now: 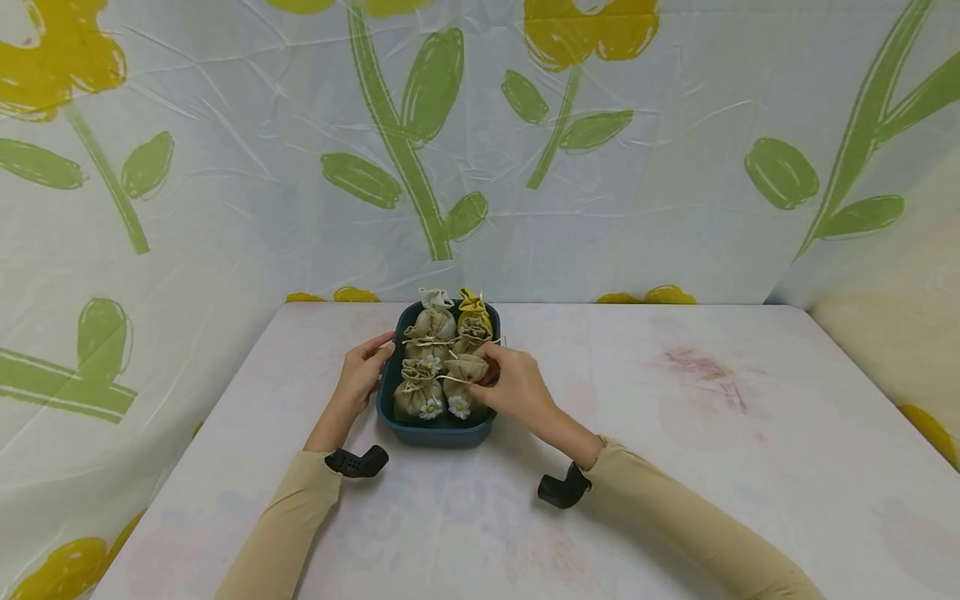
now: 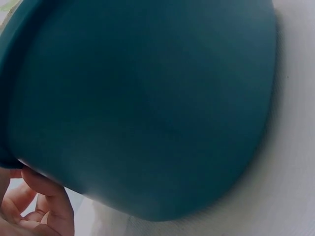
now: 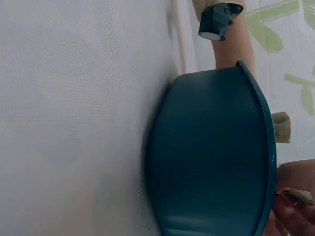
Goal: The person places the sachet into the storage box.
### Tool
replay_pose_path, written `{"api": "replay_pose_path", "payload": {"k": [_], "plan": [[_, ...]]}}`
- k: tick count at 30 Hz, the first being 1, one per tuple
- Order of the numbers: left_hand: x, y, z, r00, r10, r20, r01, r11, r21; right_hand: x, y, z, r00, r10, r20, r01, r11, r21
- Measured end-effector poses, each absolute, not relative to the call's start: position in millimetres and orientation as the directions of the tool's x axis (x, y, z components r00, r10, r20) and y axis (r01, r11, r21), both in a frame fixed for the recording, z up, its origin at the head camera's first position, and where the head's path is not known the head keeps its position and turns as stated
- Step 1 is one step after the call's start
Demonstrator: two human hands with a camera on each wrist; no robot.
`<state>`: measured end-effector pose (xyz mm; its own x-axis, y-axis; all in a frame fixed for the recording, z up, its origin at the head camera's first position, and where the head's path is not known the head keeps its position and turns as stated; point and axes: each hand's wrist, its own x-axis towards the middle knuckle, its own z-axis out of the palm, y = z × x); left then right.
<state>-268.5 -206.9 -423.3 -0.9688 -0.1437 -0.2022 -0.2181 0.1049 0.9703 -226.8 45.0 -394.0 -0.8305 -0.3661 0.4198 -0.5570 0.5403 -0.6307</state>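
A dark blue plastic tub [image 1: 438, 437] stands on the table with several small drawstring pouches in it. My left hand [image 1: 362, 373] holds the tub's left rim, and its bent fingers show under the lip in the left wrist view. At the front right inside the tub, my right hand [image 1: 521, 385] pinches the gathered top of a burlap pouch [image 1: 465, 367] bearing a white daisy. Beside it sits another burlap pouch [image 1: 415, 398] with a daisy. Farther back are a white-topped pouch [image 1: 435, 299] and a yellow pouch [image 1: 472, 304], partly covered by burlap ones.
A pale cloth covers the table [image 1: 660, 500], with reddish smudges on the right. Behind it hangs a white sheet [image 1: 675, 208] printed with green stems and yellow flowers. Each wrist carries a black camera [image 1: 358, 462], close above the table.
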Motion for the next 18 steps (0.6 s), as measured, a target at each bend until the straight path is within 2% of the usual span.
{"api": "replay_pose_path", "payload": {"k": [10, 15, 18], "plan": [[-264, -206, -419, -0.960, -0.150, -0.234, -0.256, 0.141, 0.956, -223, 60, -387, -0.800, -0.464, 0.380, -0.592, 0.507, -0.626], [-260, -210, -416, -0.964, -0.142, -0.223, -0.251, 0.227, 0.941, -225, 82, -389, -0.750, -0.488, 0.446, -0.655, 0.452, -0.606], [-257, -214, -416, -0.974, -0.138, -0.177, -0.212, 0.309, 0.927, -229, 100, -393, -0.723, -0.464, 0.512, -0.691, 0.477, -0.543]]}}
